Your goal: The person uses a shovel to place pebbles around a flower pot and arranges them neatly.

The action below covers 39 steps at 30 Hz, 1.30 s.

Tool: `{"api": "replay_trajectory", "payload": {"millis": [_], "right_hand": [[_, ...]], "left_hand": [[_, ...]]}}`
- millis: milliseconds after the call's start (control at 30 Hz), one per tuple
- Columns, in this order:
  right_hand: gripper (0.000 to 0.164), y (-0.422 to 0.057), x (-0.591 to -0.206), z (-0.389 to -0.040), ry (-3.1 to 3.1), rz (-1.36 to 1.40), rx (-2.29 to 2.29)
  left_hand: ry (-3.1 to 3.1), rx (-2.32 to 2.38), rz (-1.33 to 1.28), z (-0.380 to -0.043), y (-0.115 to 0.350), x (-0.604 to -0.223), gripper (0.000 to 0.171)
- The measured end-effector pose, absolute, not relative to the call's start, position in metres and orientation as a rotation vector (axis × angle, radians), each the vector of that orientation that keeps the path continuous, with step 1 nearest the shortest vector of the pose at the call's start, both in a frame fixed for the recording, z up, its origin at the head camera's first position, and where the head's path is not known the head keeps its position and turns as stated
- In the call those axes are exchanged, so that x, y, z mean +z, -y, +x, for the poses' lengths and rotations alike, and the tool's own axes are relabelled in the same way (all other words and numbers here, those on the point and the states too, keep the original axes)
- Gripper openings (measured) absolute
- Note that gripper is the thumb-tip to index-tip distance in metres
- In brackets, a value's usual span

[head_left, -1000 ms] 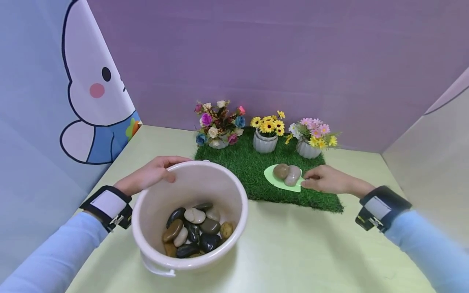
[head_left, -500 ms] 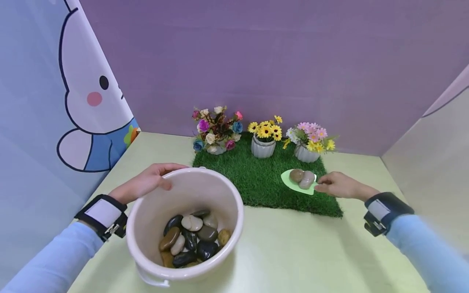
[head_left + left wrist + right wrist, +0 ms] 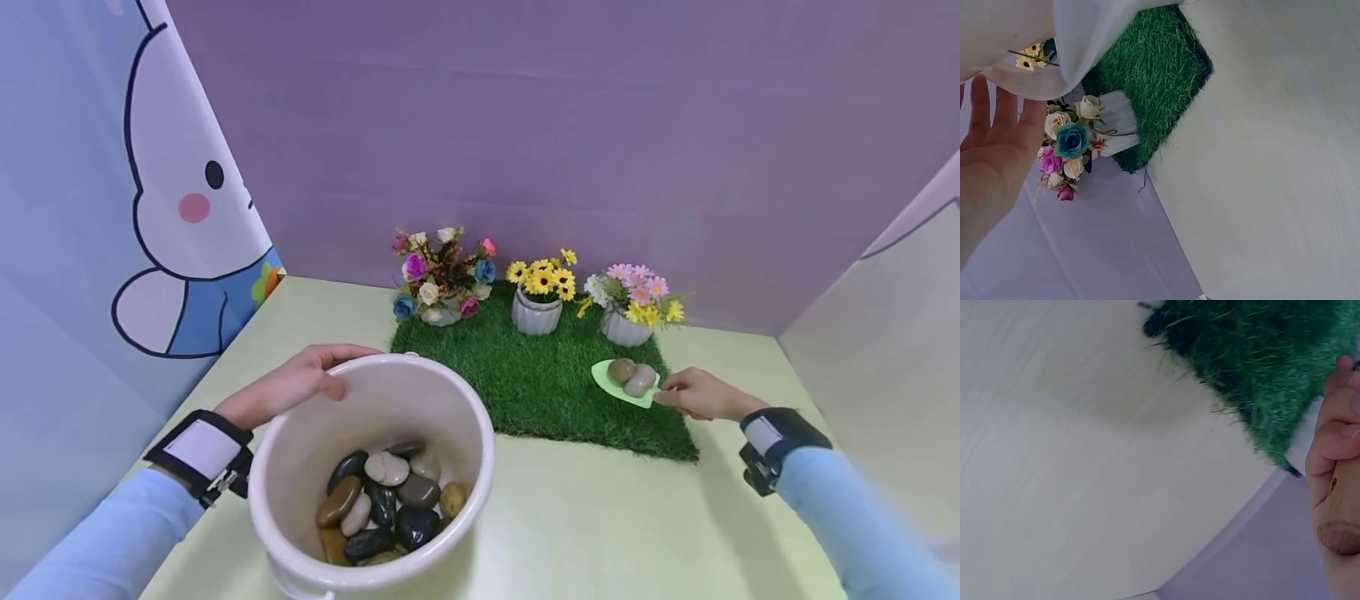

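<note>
Trowel (image 3: 602,377): over the right part of the grass mat (image 3: 525,400), bearing two stones (image 3: 640,381); contact with the mat cannot be told. Right hand (image 3: 701,394): fingers clamped round its wooden handle (image 3: 1344,509). Left hand (image 3: 300,381): clamped on the rim of the bucket (image 3: 450,408), thumb inside. Progress, as judged: partway; a stone pile (image 3: 382,504) lies in the bucket, the trowel's two lie outside it. Flowerpots (image 3: 537,317) stand along the mat's rear.

The table (image 3: 600,521) is pale yellow-green, its surface faintly streaked. A green grass mat (image 3: 540,383) lies flat on it, one long side along the middle of the back edge, well apart from the back left corner. Toward the left edge is a cream bucket (image 3: 442,408); whether its hidden base touches the table cannot be told.
</note>
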State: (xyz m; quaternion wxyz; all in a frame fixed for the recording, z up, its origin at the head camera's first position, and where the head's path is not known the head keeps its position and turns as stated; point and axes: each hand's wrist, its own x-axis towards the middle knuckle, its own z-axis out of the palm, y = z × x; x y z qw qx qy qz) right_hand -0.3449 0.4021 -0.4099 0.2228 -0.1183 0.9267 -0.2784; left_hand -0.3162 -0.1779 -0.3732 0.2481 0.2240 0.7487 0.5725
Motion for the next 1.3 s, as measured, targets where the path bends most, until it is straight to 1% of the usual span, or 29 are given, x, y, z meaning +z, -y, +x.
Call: {"api": "replay_trajectory", "payload": {"millis": [267,500,667,900,1033,1300], "right_hand": [[0.032,-0.407,-0.446,-0.344,-2.462,-0.295,-0.869],[0.035,-0.410,-0.456,-0.344,-2.443,-0.216,-0.874],[0.031,-0.415,-0.463,-0.347,-2.362,-0.126,-0.924],[0.032,-0.419,-0.455,-0.363,-2.150,-0.026,-1.070],[0.032,-0.417,-0.447,-0.372,-2.115,-0.015,-1.083],[0.031,-0.413,-0.441,-0.379,-2.100,-0.096,-1.031]], "left_hand": [[-1.973,1.577,0.587,-0.310,0.180,-0.381,0.069],[-1.964,1.580,0.593,-0.308,0.176,-0.385,0.069],[-1.976,1.571,0.574,-0.306,0.176,-0.384,0.071],[-1.997,1.572,0.587,-0.308,0.179,-0.376,0.069],[-2.004,1.585,0.595,-0.312,0.180,-0.374,0.069],[-2.016,1.596,0.579,-0.316,0.181,-0.377,0.067]]}}
